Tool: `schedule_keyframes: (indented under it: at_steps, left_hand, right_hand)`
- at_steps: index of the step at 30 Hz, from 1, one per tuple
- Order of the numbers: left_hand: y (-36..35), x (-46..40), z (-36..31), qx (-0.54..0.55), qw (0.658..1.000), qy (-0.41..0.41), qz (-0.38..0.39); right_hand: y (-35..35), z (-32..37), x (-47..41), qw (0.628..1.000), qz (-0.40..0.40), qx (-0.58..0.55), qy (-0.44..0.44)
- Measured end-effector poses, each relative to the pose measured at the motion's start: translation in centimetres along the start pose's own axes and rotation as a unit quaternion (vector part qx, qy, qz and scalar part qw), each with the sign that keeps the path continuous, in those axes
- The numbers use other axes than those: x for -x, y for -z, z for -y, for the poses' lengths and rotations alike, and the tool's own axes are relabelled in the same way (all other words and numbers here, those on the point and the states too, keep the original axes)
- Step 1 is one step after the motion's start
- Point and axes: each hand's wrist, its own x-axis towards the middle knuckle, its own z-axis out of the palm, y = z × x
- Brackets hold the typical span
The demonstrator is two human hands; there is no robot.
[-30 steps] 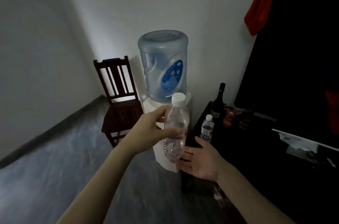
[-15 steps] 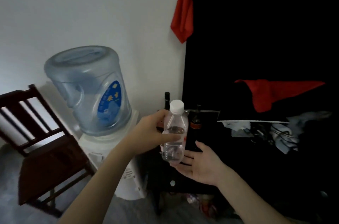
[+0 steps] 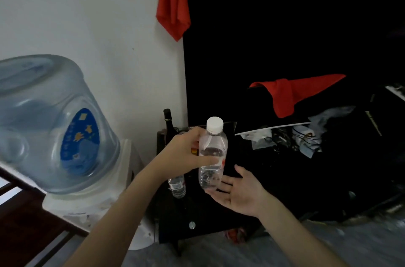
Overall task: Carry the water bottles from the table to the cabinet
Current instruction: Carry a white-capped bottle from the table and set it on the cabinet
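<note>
Holding the clear, ribbed plastic bottle with its white cap (image 3: 212, 153), your left hand (image 3: 186, 153) wraps it; your right hand (image 3: 241, 192) lies flat and open underneath.

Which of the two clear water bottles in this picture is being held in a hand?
The taller-looking water bottle with the white cap, gripped by the left hand above the open right hand. The other small water bottle stands on the dark cabinet, partly hidden behind the left wrist.

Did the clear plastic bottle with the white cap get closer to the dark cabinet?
Yes. The clear plastic bottle in the left hand was in front of the white water dispenser; it's now rightward, over the dark cabinet.
</note>
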Motion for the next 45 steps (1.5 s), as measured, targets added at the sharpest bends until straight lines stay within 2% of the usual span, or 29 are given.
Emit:
schedule_keyframes:
  at_steps: [7, 13, 21, 29, 37, 45]
  left_hand:
    - [-1.2, -5.0, 2.4, 0.003, 1.000, 0.014, 0.024]
    - [-3.5, -9.1, 6.3, 0.031, 0.997, 0.072, 0.026]
    - [-7.6, -11.2, 11.9, 0.000, 0.992, 0.122, 0.017]
    - [-11.4, -10.6, 16.0, -0.056, 0.989, 0.136, 0.014]
    - [-15.0, -9.2, 19.1, -0.042, 0.983, 0.179, -0.007]
    - [-15.6, -8.9, 20.5, -0.015, 0.979, 0.202, -0.026]
  right_hand:
    - [1.8, 3.6, -5.2, 0.999, -0.011, 0.000, -0.031]
    - [4.1, 6.4, -11.0, 0.996, -0.032, 0.025, -0.081]
    - [7.2, 6.4, -17.3, 0.988, -0.049, 0.052, -0.134]
    - [10.6, 5.9, -20.6, 0.985, -0.115, 0.039, -0.124]
    - [11.0, 5.1, -22.2, 0.982, -0.117, 0.082, -0.124]
    - [10.8, 5.1, -22.4, 0.980, -0.122, 0.109, -0.116]
